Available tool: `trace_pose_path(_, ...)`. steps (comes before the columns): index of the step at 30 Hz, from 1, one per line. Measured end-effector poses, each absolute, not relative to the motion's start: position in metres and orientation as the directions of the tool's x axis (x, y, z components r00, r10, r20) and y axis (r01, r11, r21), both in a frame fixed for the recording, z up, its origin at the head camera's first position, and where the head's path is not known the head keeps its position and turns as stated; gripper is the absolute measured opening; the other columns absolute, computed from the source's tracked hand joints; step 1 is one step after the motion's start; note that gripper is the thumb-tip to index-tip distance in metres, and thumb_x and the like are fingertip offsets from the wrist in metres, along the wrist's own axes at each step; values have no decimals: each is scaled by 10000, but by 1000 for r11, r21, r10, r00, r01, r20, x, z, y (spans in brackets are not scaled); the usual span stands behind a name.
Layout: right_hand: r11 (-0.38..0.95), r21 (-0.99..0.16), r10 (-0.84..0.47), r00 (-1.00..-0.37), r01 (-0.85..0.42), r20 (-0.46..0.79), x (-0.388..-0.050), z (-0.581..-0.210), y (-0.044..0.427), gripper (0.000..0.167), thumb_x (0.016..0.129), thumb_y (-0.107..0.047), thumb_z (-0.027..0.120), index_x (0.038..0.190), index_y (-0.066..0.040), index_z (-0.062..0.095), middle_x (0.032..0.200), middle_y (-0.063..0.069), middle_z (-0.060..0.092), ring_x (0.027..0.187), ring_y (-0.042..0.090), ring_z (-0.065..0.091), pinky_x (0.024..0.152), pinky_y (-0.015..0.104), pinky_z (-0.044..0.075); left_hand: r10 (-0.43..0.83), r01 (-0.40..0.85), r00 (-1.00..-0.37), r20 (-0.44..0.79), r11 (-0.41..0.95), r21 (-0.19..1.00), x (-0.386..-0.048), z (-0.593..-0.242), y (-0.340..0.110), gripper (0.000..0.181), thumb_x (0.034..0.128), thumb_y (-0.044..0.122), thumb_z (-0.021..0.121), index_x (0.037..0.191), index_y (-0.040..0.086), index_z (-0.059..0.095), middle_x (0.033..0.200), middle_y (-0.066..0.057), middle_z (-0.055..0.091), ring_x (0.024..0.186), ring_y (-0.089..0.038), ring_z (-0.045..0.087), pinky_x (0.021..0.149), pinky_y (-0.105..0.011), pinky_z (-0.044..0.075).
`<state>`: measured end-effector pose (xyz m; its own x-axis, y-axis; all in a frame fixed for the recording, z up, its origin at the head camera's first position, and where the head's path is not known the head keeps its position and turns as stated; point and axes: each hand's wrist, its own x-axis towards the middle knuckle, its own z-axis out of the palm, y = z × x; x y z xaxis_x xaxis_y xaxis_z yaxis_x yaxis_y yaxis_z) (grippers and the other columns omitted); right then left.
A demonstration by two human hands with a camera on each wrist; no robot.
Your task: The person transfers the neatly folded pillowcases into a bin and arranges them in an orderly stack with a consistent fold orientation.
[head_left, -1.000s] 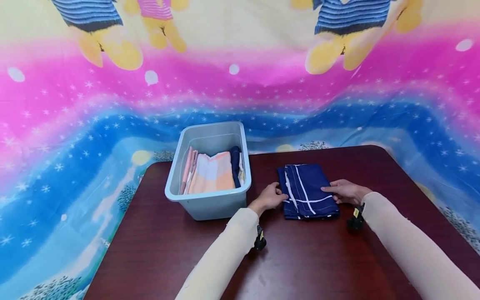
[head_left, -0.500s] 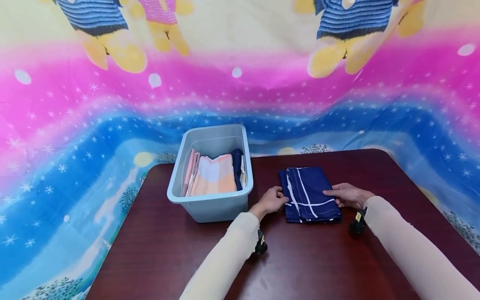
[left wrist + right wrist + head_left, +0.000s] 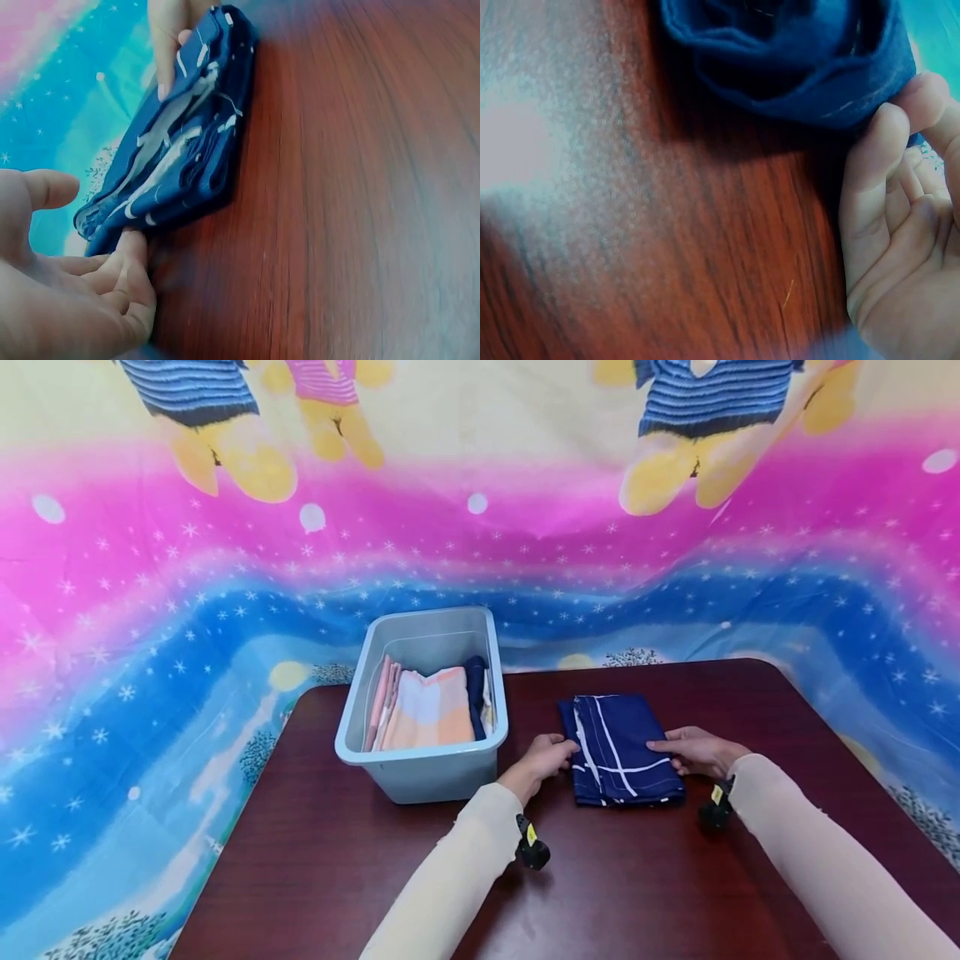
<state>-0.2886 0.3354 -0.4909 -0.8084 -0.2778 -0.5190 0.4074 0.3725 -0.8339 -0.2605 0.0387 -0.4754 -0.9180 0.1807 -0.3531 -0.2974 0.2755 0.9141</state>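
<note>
A folded navy cloth (image 3: 622, 752) with white stripes lies on the table, its layered edges visible in the left wrist view. At its left side is my left hand (image 3: 542, 762). In the left wrist view the fingertips (image 3: 133, 244) of that hand touch the cloth's lower edge, while its thumb stands apart from the fabric. My right hand (image 3: 697, 750) pinches the right edge, thumb on top and fingers lower down. In the right wrist view, thumb and index finger of the right hand (image 3: 907, 202) meet at the blue fabric's edge.
Left of the cloth stands a grey-blue plastic bin (image 3: 427, 777). Inside are a peach-and-white folded cloth (image 3: 431, 710), pink cloths (image 3: 381, 702) and a navy cloth (image 3: 476, 697). The dark red wooden table (image 3: 322, 860) meets a patterned curtain (image 3: 247, 568) behind it.
My left hand has shifted slightly along the cloth's left edge, and its wrist has turned a little. The right hand keeps its hold. The cloth stays in about the same place.
</note>
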Motion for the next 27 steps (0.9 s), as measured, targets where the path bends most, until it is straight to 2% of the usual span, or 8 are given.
trace_pose_path(6,363,-833,-265,-810,418,-523,-289,-489,335,400,1023,-326,605,1270,-12,616,804,-42,723,562,60,517,611,218,513,236,-327,-894,-380,235,915,-261,-471,43,512,963,293,617,1395,23,571,1256,-126,665,919,-141,595,759,-235,497)
trace_pose_path(12,373,-826,-266,-804,423,-531,-288,-489,335,415,1025,-322,602,1288,-1,602,800,-45,720,564,60,522,613,216,519,264,-285,-895,-359,278,917,-259,-472,44,561,973,287,639,1480,97,493,1303,-82,635,1016,-192,597,897,-355,526)
trace_pose_path(15,370,-826,-268,-803,425,-533,-287,-490,335,386,1023,-324,605,1256,-17,628,782,-50,713,562,58,523,610,215,519,284,-207,-912,-297,307,929,-258,-473,46,558,964,229,664,1480,130,476,1282,-94,650,1045,-202,629,907,-374,531)
trace_pose_path(20,362,-832,-269,-808,420,-524,-287,-490,336,370,1026,-322,600,1247,-28,642,773,-55,717,557,53,528,607,215,524,338,-60,-922,-189,360,931,-258,-478,48,594,956,153,671,1500,129,433,1198,-137,677,1044,-211,674,871,-329,537)
trace_pose_path(23,353,-832,-272,-803,428,-530,-287,-489,336,378,1028,-315,599,1263,-22,633,784,-48,727,553,50,532,607,214,526,341,-28,-924,-173,391,920,-259,-482,49,600,961,149,661,1510,120,423,1197,-158,688,1056,-230,686,871,-321,537)
trace_pose_path(27,347,-836,-288,-800,425,-527,-286,-488,335,377,1035,-299,586,1280,-14,624,799,-43,739,549,42,537,604,210,528,319,-28,-932,-175,418,908,-260,-487,49,620,963,172,656,1524,76,410,1281,-190,666,1146,-254,666,968,-365,528)
